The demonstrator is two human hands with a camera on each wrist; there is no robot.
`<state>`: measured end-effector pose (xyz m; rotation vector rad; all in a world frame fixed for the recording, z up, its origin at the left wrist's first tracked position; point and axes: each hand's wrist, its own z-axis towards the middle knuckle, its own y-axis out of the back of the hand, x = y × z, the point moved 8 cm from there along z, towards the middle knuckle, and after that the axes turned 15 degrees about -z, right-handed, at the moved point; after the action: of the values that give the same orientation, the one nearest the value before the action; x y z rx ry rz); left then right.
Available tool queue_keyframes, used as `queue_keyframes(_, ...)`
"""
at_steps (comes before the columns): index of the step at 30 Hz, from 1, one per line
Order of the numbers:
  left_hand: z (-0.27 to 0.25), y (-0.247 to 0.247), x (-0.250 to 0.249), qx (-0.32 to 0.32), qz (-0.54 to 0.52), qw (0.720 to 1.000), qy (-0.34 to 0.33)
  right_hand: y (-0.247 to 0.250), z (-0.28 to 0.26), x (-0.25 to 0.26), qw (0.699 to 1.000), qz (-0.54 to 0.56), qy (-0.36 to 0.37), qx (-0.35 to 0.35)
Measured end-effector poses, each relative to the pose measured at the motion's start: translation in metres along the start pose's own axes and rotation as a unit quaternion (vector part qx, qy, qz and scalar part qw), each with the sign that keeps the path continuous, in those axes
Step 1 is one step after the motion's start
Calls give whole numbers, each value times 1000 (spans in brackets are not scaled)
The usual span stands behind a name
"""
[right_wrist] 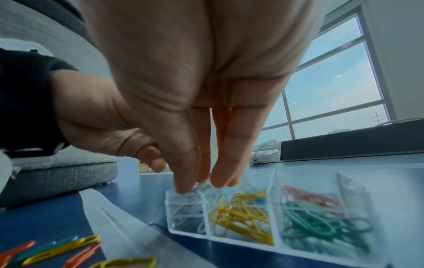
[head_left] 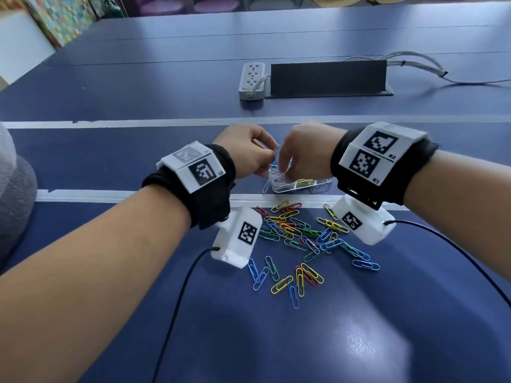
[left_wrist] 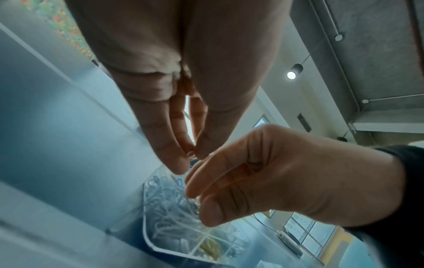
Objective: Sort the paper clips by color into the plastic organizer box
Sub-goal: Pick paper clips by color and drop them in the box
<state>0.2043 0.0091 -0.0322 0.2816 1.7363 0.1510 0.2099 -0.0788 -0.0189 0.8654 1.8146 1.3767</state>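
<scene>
The left hand (head_left: 247, 153) hovers at the organizer box's ten o'clock corner, fingertips drawn together against the thumb; whether they pinch a clip or the clear lid edge I cannot tell. Just to its right, the right hand (head_left: 304, 156) points its fingers (right_wrist: 183, 174) down into the end compartment holding white paper clips (right_wrist: 185, 212), fingertips pressed close together among them; whether a clip is caught there is hidden.

The clear plastic organizer box (head_left: 318, 186) sits on the blue table (head_left: 138, 92) under both hands. From the right wrist view, yellow clips (right_wrist: 241, 215) fill the next cell, then green clips (right_wrist: 321, 230) with red clips (right_wrist: 309, 197) behind.

At six o'clock from the box lies the loose pile of mixed clips (head_left: 298, 239), unsorted.

These clips look light, thin and springy, with a slick coating. They probably tangle and slide flat on the table, so a fingertip pinch across one clip's rounded end seems the safest hold.
</scene>
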Motion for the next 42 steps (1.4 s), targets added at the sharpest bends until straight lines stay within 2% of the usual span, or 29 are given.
queue_keyframes(2, 5, -4, -2, -1, 24, 1000, -4, 1, -3, -5, 1000, 25, -16, -6)
queue_keyframes(4, 7, -7, -5, -2, 106, 994, -20, 3, -6, -12, 997, 64, -36, -12)
queue_keyframes(9, -4, -19, -20, 11, 313, 944, -103, 7, -12, -29, 992, 98, -71, -43)
queue_keyframes(13, -5, -33, -21, 39, 373, 918, -125, 7, -15, -35, 989, 110, -77, -55)
queue_keyframes(20, -3, -42, -18, 48, 427, 896, -112, 3, -20, -38, 990, 109, -68, -60)
queue_keyframes(26, -1, -35, -20, 24, 372, 923, -96, -2, -25, -36, 991, 115, -55, -52)
queue_keyframes(31, 0, -27, -21, 1, 343, 934, -101, -4, -27, -36, 990, 119, -50, -52)
queue_keyframes(36, 1, -26, -18, 17, 274, 958, -82, -4, -28, -38, 991, 115, -46, -55)
queue_keyframes(42, 1, -20, -19, 17, 332, 938, -95, -7, -28, -38, 992, 107, -46, -50)
